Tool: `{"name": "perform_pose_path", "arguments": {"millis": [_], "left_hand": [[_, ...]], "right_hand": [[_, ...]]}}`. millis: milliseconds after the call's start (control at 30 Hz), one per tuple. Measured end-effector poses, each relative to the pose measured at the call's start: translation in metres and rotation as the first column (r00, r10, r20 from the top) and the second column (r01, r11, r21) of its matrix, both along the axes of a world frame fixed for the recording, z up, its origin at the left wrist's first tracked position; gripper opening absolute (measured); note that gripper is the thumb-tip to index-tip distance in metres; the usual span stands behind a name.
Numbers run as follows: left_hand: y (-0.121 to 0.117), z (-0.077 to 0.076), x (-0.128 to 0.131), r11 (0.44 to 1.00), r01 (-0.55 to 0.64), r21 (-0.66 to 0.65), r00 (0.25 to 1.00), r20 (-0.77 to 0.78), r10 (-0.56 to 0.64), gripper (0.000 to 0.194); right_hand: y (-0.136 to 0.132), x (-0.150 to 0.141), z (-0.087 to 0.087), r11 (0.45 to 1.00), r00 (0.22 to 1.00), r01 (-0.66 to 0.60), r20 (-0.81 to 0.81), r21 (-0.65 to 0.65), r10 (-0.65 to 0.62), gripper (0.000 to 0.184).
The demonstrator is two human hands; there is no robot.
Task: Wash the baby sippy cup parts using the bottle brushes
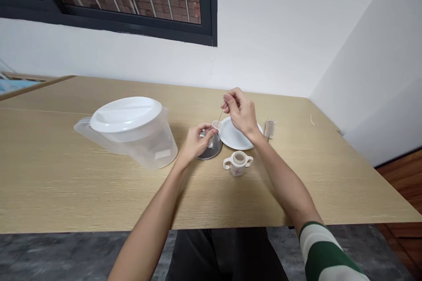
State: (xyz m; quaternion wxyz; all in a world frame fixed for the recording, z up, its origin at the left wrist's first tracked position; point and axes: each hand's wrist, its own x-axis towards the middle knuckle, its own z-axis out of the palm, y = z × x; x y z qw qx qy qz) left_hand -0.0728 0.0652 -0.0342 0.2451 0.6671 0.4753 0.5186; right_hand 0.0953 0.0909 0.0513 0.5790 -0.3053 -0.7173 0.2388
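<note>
My left hand (pixel 198 141) is closed on a small whitish round cap (pixel 216 125), pinching it between thumb and fingers. Above it, my right hand (pixel 241 112) pinches a thin wire-like stick (pixel 220 116), whose lower end reaches down to the cap. Whether the tip goes inside the cap I cannot tell. Under my left hand lies a round dark metal dish (pixel 211 153), partly hidden along with something pale on it. A white plate (pixel 235 139) sits behind and partly below my right hand. Nearer to me stands a small white two-handled cup (pixel 238 164), upright with its top uncovered.
On the left stands a large translucent pitcher (pixel 151 149) with a white lid (pixel 127 114). A small brush-like item (pixel 269 129) lies right of the plate. Farther right is a thin bent white piece (pixel 311 119). The wooden table (pixel 99 197) meets a white wall behind.
</note>
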Motion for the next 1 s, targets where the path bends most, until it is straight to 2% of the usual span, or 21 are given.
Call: {"name": "perform_pose_path", "arguments": {"millis": [233,367,633,1000], "left_hand": [[-0.001,-0.001,0.003,1.0,-0.021,0.008,0.992,-0.127,0.022,0.021],[-0.002,-0.001,0.004,0.998,-0.065,-0.013,0.994,-0.09,0.063,0.023],[-0.001,-0.002,0.005,0.999,-0.051,-0.004,0.998,0.03,0.051,0.022],[0.001,-0.002,0.003,0.995,-0.094,0.039,0.994,0.06,0.092,0.025]], "right_hand": [[0.002,0.035,0.027,0.981,0.97,0.126,-0.227,0.148,-0.091,0.036],[-0.001,0.04,0.031,0.984,0.963,0.119,-0.257,0.131,-0.082,0.036],[-0.009,0.019,0.024,0.997,0.987,0.076,-0.143,0.014,-0.073,0.038],[-0.005,-0.008,-0.003,0.997,0.997,-0.047,0.066,-0.055,0.051,0.031]]}}
